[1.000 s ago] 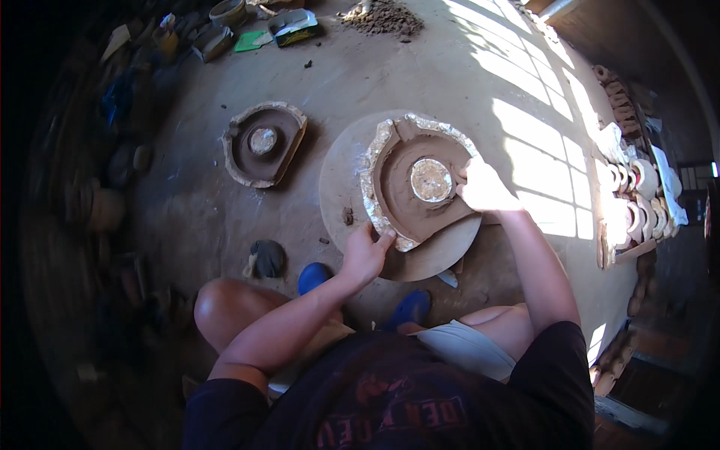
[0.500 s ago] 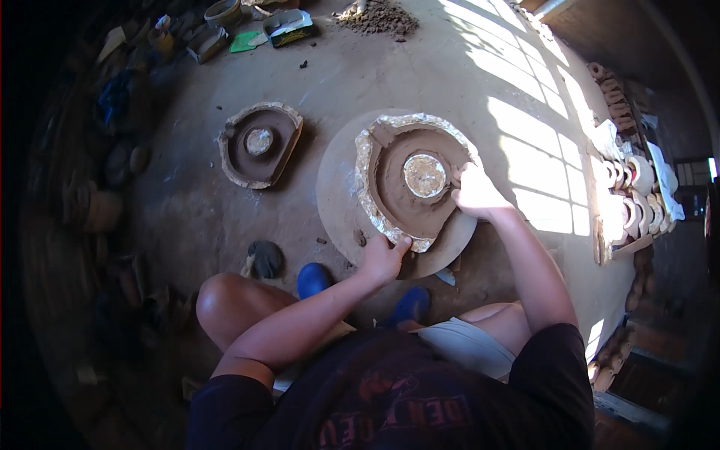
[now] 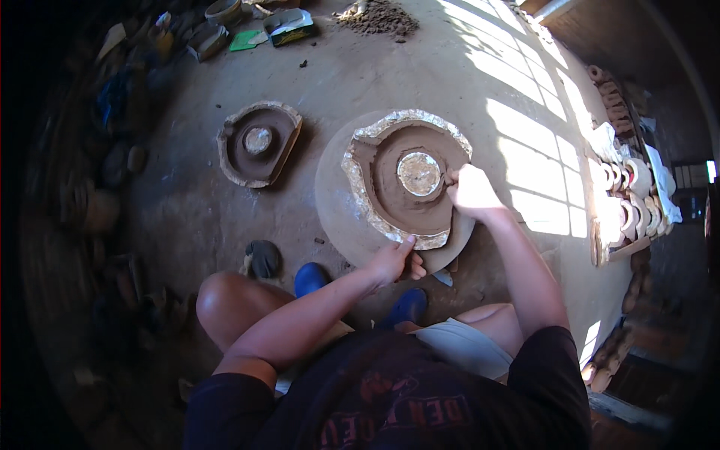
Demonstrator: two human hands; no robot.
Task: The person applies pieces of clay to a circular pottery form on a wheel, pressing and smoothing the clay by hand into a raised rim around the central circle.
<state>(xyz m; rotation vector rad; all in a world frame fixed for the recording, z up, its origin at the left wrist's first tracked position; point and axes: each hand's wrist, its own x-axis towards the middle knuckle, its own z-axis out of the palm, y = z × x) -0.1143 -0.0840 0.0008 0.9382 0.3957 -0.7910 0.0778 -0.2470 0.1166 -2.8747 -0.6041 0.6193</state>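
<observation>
A round mould (image 3: pixel 351 166) with a chipped, whitish rim rests on a grey disc (image 3: pixel 334 199) in front of me. Brown clay (image 3: pixel 388 178) lines its inside, around a pale round core (image 3: pixel 418 174). At the near rim, my left hand (image 3: pixel 394 262) touches the edge with its thumb; its loosely bent fingers hang below, apart from the thumb. My right hand (image 3: pixel 475 195) reaches over the right rim, fingers closed beside the core against the clay. What those fingertips hold, if anything, is hidden.
A smaller clay-lined mould (image 3: pixel 225 154) lies on the floor to the left. Beyond are boxes (image 3: pixel 289 28) and a heap of crumbled clay (image 3: pixel 379 19). A dark cloth bundle (image 3: pixel 264 259) lies near my blue shoe (image 3: pixel 310 279). Shaped clay pieces (image 3: pixel 634 214) stack at right.
The mould has turned a little counterclockwise. My left hand's fingers have come loose from beneath the rim, leaving the thumb on it. My right hand stays at the inner clay.
</observation>
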